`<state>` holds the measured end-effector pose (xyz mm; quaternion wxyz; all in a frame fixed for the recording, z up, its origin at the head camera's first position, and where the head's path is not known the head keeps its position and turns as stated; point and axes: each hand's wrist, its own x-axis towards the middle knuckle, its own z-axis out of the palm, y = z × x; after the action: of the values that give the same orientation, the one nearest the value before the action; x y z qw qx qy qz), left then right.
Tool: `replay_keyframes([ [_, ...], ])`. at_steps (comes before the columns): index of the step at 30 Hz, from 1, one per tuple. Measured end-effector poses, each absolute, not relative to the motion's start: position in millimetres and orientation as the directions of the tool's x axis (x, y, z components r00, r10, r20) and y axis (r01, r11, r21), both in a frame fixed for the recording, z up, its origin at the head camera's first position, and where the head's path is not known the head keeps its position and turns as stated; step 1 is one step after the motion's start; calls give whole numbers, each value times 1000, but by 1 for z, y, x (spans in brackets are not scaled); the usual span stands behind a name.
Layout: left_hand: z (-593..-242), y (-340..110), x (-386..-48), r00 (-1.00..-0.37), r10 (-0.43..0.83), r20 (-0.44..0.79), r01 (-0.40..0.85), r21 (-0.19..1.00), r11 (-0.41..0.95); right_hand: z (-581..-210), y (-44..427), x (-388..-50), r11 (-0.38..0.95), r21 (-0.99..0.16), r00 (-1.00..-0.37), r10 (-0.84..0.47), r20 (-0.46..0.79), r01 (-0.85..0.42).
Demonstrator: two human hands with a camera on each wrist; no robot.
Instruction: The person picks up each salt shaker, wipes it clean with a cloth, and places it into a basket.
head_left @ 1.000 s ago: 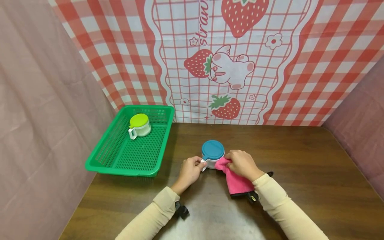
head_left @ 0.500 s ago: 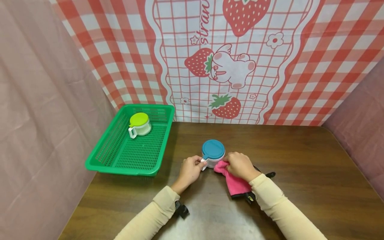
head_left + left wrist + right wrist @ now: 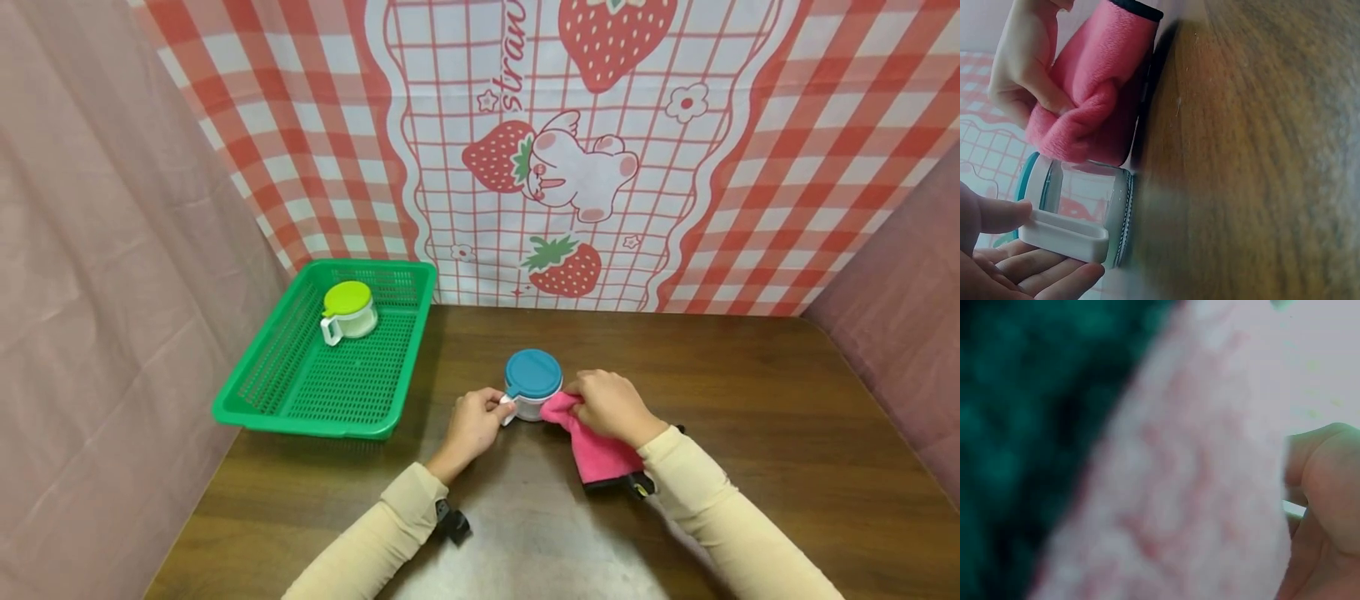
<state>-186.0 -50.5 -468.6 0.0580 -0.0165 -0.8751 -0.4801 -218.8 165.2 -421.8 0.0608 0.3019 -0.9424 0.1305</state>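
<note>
A clear glass jar with a blue lid (image 3: 533, 373) and a white handle (image 3: 1065, 235) stands upright on the table. The left hand (image 3: 474, 429) pinches that handle between thumb and fingers. On the jar's right side, the right hand (image 3: 611, 406) grips a pink cloth (image 3: 598, 451) with a dark edge, its bunched end against the glass. In the left wrist view the cloth (image 3: 1094, 94) touches the jar's wall. The right wrist view is mostly filled by blurred cloth (image 3: 1179, 469), with part of the right hand (image 3: 1329, 500) at its edge.
At the left of the brown wooden table (image 3: 787, 433) is a green basket (image 3: 412, 358). Inside it stands a similar jar with a lime-green lid (image 3: 348, 297). A checked strawberry curtain (image 3: 465, 267) hangs behind the table, with pink curtains at both sides.
The right hand and the cloth dipped toward the lower left, then moved back up and to the right along the jar's side. The left hand and the jar have hardly moved.
</note>
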Motion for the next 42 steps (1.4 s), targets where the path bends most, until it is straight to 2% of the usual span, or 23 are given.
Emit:
replay_keyframes([
  [8, -470, -54, -187, -993, 7, 118, 105, 854, 509, -415, 172, -223, 777, -199, -801, -562, 209, -597],
  [20, -469, -59, -191, -996, 13, 93, 87, 869, 487, -411, 184, -231, 776, -246, -811, -528, 252, -581],
  [33, -464, -62, -194, -996, 36, 77, 84, 864, 496, -429, 183, -235, 731, -253, -770, -567, 292, -634],
  [37, -463, -63, -194, -996, 50, 77, 92, 859, 504, -435, 180, -237, 737, -277, -786, -557, 268, -616],
  [42, -463, -64, -195, -994, 67, 88, 110, 852, 512, -441, 178, -243, 744, -364, -827, -525, 200, -560],
])
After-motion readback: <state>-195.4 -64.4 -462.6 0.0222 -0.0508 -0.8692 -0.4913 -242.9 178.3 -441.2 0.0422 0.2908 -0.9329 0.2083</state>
